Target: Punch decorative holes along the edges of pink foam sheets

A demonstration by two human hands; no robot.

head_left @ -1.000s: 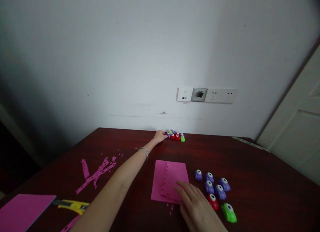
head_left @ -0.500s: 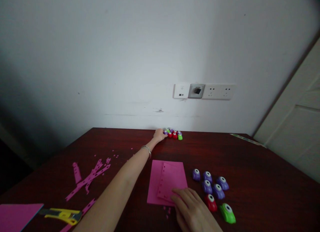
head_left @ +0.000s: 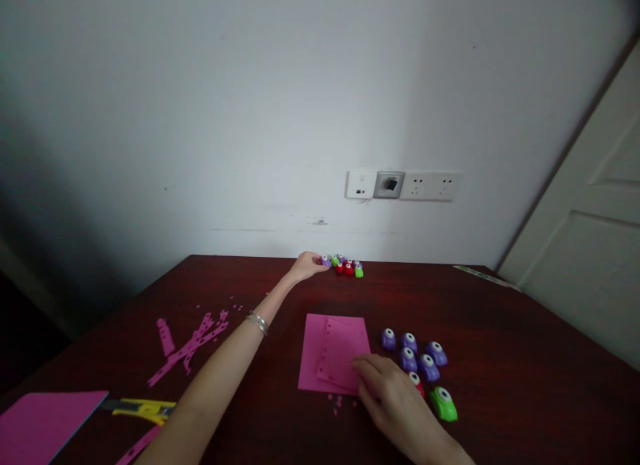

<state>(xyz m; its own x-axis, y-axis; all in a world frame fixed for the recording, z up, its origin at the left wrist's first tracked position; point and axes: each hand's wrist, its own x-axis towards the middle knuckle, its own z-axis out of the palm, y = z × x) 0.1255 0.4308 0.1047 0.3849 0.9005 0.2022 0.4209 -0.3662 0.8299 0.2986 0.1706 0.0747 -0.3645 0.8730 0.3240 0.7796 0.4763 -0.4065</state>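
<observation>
My left hand (head_left: 306,265) is stretched far across the dark wooden table (head_left: 500,345) to a small cluster of purple, red and green craft punches (head_left: 345,265) by the wall. Its fingertips pinch a purple punch (head_left: 325,260) at the cluster's left end. My right hand (head_left: 395,398) lies flat, fingers spread, on the lower right corner of a pink foam sheet (head_left: 333,351) with a row of punched holes. A second group of punches (head_left: 417,368) sits just right of that hand, partly hidden by it.
Punched pink strips (head_left: 193,341) and crumbs lie at the left. A yellow utility knife (head_left: 140,409) and another pink sheet (head_left: 43,431) are at the near left edge. Wall sockets (head_left: 403,185) are above the table, and a white door (head_left: 590,251) stands at the right.
My left hand has drawn slightly back and left from the far cluster, now pinching a purple punch. My right hand slid further onto the pink sheet. The camera shifted a little.
</observation>
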